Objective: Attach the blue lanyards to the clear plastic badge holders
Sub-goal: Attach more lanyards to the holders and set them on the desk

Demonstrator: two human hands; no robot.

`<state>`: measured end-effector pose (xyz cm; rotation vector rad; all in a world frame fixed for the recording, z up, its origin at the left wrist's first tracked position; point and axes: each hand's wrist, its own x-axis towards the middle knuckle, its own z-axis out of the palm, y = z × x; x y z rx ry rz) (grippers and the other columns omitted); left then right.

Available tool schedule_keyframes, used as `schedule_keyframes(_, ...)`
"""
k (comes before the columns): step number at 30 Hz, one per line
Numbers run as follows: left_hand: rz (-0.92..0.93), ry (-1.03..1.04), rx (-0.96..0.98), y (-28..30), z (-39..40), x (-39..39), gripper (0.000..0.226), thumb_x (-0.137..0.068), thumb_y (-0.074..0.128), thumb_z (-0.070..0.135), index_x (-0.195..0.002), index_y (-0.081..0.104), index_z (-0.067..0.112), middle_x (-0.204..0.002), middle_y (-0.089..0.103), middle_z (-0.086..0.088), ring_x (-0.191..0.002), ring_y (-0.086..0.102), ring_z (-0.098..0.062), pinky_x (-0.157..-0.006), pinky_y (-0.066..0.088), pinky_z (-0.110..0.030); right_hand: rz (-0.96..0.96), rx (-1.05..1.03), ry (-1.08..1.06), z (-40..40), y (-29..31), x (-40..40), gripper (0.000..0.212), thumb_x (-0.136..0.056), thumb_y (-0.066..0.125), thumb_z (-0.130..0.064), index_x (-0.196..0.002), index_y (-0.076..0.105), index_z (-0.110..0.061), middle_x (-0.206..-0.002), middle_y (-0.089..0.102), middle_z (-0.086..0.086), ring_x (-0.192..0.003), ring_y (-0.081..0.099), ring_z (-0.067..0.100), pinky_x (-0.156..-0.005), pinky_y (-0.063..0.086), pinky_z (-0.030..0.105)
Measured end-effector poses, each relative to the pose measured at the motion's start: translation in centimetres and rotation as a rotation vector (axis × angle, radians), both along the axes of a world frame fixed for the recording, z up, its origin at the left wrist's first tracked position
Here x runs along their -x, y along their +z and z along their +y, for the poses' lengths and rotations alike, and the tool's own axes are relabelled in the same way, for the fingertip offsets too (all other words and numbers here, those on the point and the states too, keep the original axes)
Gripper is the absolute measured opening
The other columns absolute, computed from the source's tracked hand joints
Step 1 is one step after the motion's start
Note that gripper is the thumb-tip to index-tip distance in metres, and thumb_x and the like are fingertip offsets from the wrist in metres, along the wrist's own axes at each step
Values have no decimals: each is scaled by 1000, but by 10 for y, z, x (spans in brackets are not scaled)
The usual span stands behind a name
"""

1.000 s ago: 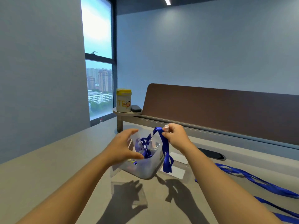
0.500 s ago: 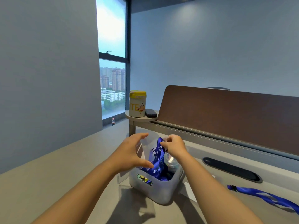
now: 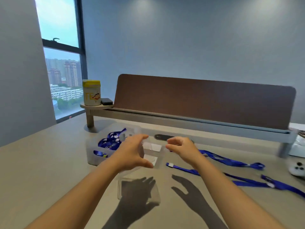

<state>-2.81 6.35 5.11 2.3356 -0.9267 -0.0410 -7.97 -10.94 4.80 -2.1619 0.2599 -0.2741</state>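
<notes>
Two bare forearms, hands raised side by side

Left hand (image 3: 132,152): fingers and thumb spread in a wide C, curled round a clear holder's edge. Right hand (image 3: 180,150): just beside it, fingers curled, thumb and forefinger pinched together, wrist bent slightly down.

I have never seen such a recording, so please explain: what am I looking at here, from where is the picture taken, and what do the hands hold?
This is one view, from a camera worn on a person's head, looking down at their bare hands. The left hand grips a clear badge holder above the table; the right hand pinches its other edge. A translucent bin holds blue lanyards. More lanyards lie to the right, and another clear holder lies below the hands.
</notes>
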Motion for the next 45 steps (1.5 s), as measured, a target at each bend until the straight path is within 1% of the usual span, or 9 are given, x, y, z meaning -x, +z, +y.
schedule_keyframes(13,83,-425,-126,-52,-204,116,73,-71,71,29,-134,35,18,-142,39,-3,-128,35,-18,-104,31,-30,123,-112,-542,-166,-63,186,43,-86,59,-19,-127,52,-9,-130,55,9,-116,52,20,-97,45,32)
schedule_keyframes(16,116,-449,-105,-59,-241,115,75,-68,74,29,-133,37,19,-140,41,-3,-124,39,-18,-97,34,-26,107,-101,-611,-199,-72,187,40,-86,55,-19,-126,52,-13,-114,57,3,-91,53,12,-66,43,20)
schedule_keyframes(18,119,-448,-115,-62,-262,110,80,-66,75,32,-134,34,20,-143,38,-2,-127,37,-18,-101,35,-30,92,-58,-647,-220,-75,181,39,-88,53,-21,-126,51,-11,-117,56,3,-86,49,10,-62,38,17)
schedule_keyframes(23,88,-427,-154,-63,-302,92,79,-68,74,32,-135,33,22,-144,36,1,-129,34,-17,-101,34,-30,120,-27,-672,-257,-79,151,30,-88,48,-15,-116,57,-6,-124,58,12,-112,55,28,-96,46,37)
schedule_keyframes(28,85,-414,-147,-66,-331,73,77,-67,74,29,-133,35,22,-141,39,1,-126,37,-17,-100,36,-31,191,77,-629,-279,-90,115,24,-82,52,-15,-99,61,0,-104,66,17,-99,61,36,-85,48,44)
schedule_keyframes(32,94,-401,-176,-68,-338,62,75,-69,74,27,-133,35,21,-142,38,0,-128,36,-19,-102,37,-34,308,289,-585,-291,-103,97,27,-82,55,-24,-57,50,-18,-69,53,1,-86,54,26,-76,39,36)
schedule_keyframes(36,108,-385,-177,-71,-337,53,77,-68,74,27,-134,34,21,-145,36,-1,-130,34,-20,-105,35,-36,309,356,-579,-297,-103,91,15,-86,56,-25,-89,69,-18,-103,67,2,-103,56,23,-90,39,37)
schedule_keyframes(41,109,-378,-144,-67,-333,58,79,-69,73,26,-136,31,23,-147,32,0,-132,31,-21,-105,34,-38,155,310,-541,-294,-82,100,11,-89,53,-22,-87,61,-15,-93,62,-1,-91,54,18,-85,40,32)
schedule_keyframes(45,96,-372,-72,-58,-323,69,81,-68,75,26,-136,30,24,-147,31,1,-132,30,-20,-104,35,-37,-6,226,-468,-280,-62,117,8,-88,53,-10,-82,52,-14,-70,48,-11,-71,48,11,-62,37,16)
